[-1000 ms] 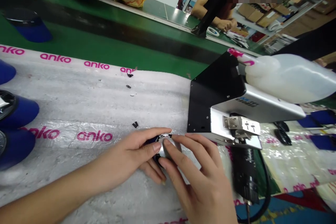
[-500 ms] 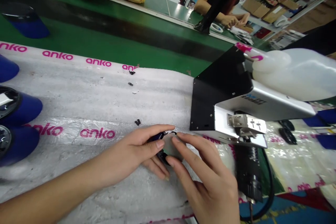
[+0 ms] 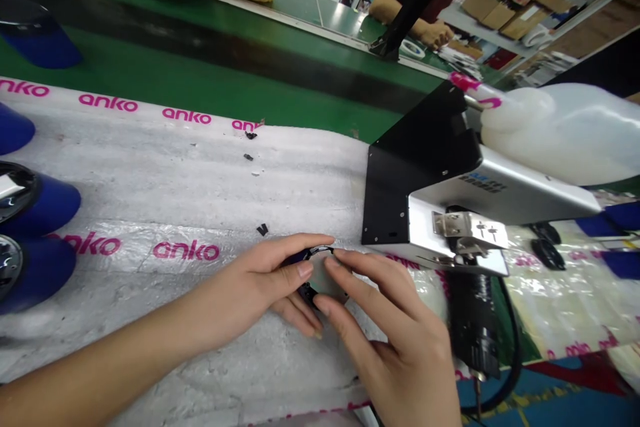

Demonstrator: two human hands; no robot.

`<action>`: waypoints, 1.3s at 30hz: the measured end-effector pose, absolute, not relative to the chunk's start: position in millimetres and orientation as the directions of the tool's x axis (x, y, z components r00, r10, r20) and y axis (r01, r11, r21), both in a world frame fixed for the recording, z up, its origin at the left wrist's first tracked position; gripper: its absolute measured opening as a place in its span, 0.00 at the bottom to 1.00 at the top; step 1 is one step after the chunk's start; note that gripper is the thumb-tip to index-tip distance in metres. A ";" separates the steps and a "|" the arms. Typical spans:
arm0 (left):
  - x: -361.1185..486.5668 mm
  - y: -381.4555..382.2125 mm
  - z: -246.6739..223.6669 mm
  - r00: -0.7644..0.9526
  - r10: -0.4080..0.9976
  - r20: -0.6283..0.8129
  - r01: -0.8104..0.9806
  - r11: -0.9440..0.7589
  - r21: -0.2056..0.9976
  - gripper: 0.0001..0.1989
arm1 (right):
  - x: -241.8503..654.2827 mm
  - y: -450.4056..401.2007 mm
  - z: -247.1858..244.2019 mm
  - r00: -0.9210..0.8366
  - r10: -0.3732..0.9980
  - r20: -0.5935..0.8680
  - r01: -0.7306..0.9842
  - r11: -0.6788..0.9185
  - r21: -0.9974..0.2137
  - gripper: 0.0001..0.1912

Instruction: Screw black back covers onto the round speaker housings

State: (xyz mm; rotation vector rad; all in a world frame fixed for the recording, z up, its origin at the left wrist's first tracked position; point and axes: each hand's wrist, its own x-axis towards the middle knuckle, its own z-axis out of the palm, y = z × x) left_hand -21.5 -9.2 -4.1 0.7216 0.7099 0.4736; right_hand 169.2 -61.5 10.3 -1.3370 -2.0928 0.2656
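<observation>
My left hand (image 3: pixel 267 283) is wrapped round a dark blue housing with a black rim (image 3: pixel 307 293), its thumb resting on the upper edge. A pale round disc (image 3: pixel 331 280) lies over the open end of this housing. My right hand (image 3: pixel 405 330) grips the disc, with fingertips on its face and thumb at its lower edge. Whether the disc is fully seated cannot be seen, since fingers cover parts of the rim. Most of the housing's body is hidden behind my left hand.
Several blue housings (image 3: pixel 55 203) lie at the left. A silver-and-black machine (image 3: pixel 450 193) stands at right, with a white plastic bottle (image 3: pixel 565 133) on it and a black electric screwdriver (image 3: pixel 474 323) below. Small black scraps (image 3: pixel 263 229) dot the foam sheet (image 3: pixel 200 180). A co-worker's arm (image 3: pixel 390 0) shows beyond.
The disc has shifted slightly and looks flatter against the housing's rim. Both my hands keep nearly the same hold. At the back, the co-worker's hands have moved.
</observation>
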 end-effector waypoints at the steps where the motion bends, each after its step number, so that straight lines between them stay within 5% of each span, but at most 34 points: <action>1: -21.5 -9.1 -4.2 0.674 0.612 -0.414 -0.153 0.664 0.732 0.23 | 168.8 -61.6 10.6 -0.289 0.867 0.405 0.745 0.470 -0.474 0.17; 29: -21.3 -10.5 -5.1 0.666 0.628 -0.403 -0.187 0.663 0.725 0.21 | 168.2 -60.4 3.5 -0.209 0.887 0.412 0.696 0.431 -0.575 0.16; 39: -21.0 -9.2 -2.0 0.649 0.629 -0.428 -0.170 0.669 0.723 0.22 | 166.9 -61.7 11.7 -0.296 0.862 0.411 0.728 0.482 -0.487 0.15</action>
